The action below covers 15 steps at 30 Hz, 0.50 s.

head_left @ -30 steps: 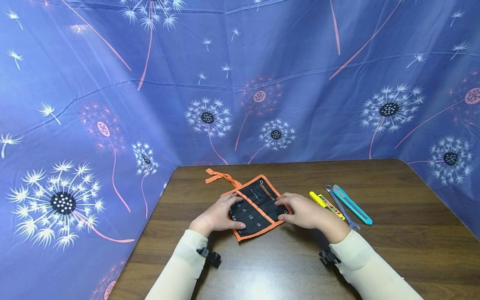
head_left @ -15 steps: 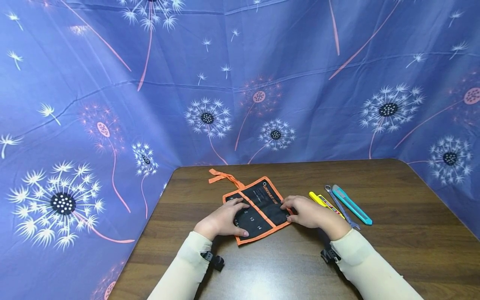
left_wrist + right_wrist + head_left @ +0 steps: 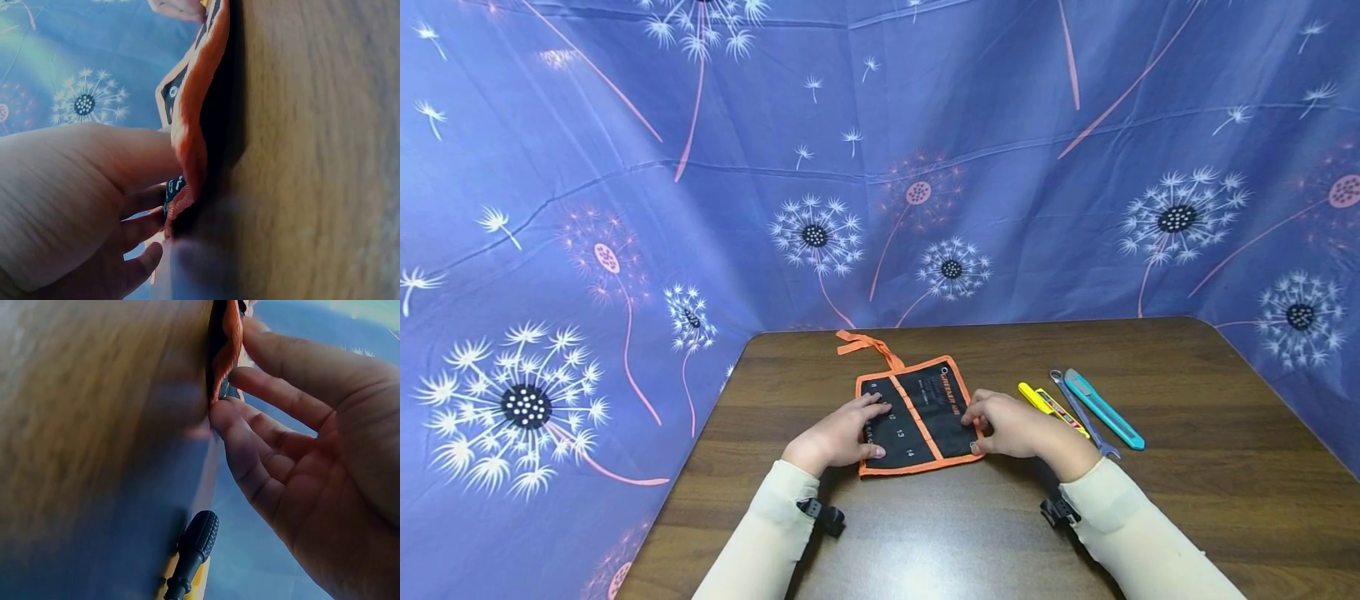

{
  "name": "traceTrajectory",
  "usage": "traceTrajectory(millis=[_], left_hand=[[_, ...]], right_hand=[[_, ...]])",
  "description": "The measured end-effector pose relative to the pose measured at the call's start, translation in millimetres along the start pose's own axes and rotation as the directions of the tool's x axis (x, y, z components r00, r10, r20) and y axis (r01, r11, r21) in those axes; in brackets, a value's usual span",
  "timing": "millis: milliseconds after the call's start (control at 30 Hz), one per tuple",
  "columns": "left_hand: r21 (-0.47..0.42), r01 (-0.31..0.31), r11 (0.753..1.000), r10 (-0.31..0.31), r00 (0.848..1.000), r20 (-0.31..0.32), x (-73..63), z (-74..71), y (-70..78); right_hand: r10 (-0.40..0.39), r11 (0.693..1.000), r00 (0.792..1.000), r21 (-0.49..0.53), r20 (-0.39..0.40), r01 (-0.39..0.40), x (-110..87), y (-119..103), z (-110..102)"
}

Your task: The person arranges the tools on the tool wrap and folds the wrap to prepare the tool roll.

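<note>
A black fabric tool pouch (image 3: 917, 417) with orange edging lies flat on the table in the head view, white size numbers along its left half. An orange band runs down its middle, and orange tie straps (image 3: 868, 342) trail from its far side. My left hand (image 3: 838, 435) rests on the left part, fingers spread over the numbers. At the right edge, the fingertips and thumb of my right hand (image 3: 1015, 427) touch the fabric. In the left wrist view the thumb lies against the wavy orange edging (image 3: 203, 81). Loosely bent fingers meet the edging (image 3: 230, 337) in the right wrist view.
Right of my right hand lie a yellow stick-like tool (image 3: 1036, 398), a yellow labelled piece (image 3: 1066, 414), a combination wrench (image 3: 1084, 415) and a teal utility knife (image 3: 1105, 410). A blue dandelion cloth (image 3: 1030, 250) hangs behind the wooden table (image 3: 1240, 500).
The pouch has turned clockwise and its straps have shifted right, so its near edge lies nearly level now. Both hands stay on it, the left moving slightly with it.
</note>
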<state>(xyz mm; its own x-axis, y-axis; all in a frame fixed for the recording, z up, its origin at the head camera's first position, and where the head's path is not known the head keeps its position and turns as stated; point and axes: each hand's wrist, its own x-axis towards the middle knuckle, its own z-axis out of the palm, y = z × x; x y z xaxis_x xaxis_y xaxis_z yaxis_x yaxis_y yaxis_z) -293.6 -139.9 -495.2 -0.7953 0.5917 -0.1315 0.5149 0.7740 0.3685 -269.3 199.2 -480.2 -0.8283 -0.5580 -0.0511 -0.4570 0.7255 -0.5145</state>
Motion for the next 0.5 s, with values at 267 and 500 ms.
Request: traceTrajectory(millis=[267,500], left_hand=[[0.026,0.024,0.999,-0.023,1.0,-0.014,3.2,-1.2,-2.9],[0.057,0.011,0.998,-0.009,1.0,-0.029,0.5,-1.6,-1.0]], right_hand=[[0.026,1.0,1.0,0.003,0.015,-0.026,-0.5,-3.2,-0.7],[0.022,1.0,1.0,0.02,0.016,-0.023,-0.3,-3.1,1.0]])
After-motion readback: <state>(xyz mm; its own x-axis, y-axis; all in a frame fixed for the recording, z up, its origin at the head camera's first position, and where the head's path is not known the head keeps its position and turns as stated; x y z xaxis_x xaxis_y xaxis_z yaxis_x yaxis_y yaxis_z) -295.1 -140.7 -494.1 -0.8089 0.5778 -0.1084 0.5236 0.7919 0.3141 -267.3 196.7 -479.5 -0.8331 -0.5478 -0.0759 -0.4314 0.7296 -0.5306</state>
